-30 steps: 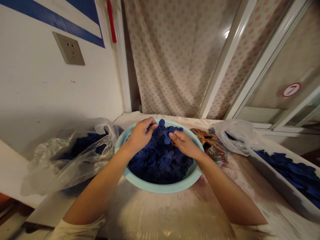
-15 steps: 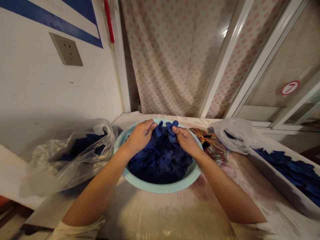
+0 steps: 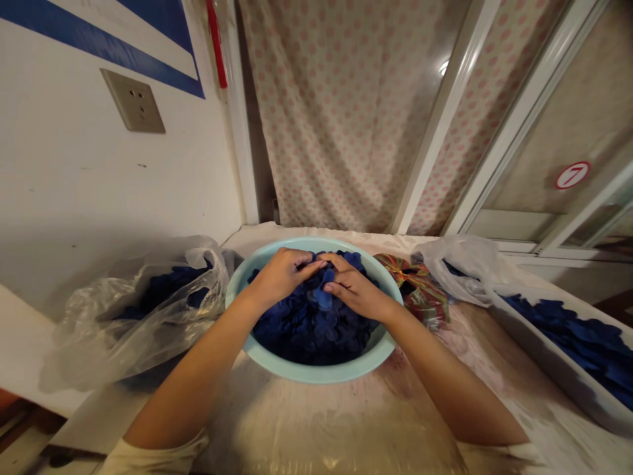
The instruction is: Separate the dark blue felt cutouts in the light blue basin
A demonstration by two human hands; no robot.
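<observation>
A pale blue basin (image 3: 324, 375) stands in front of me, heaped with dark blue flower-shaped petal pieces (image 3: 311, 330) that look like cloth. Over the far part of the heap, my left hand (image 3: 284, 274) is closed in a pinch, with a bit of a blue petal piece showing at the fingertips. My right hand (image 3: 356, 288) meets it from the other side, thumb and fingers closed on a blue petal piece (image 3: 323, 298) that hangs below them. The fingertips of both hands almost touch, and they hide most of what lies between them.
On the left lies a clear plastic bag (image 3: 99, 330) with more blue pieces. To the right are a patterned orange-green bundle (image 3: 422, 284), another plastic bag (image 3: 462, 264) and a long white box (image 3: 539, 363) of blue pieces. A dotted curtain (image 3: 346, 132) hangs behind the table.
My hands have come together from slightly apart and dropped a little lower over the basin. The two blue pieces that showed separately are now mostly covered by fingers.
</observation>
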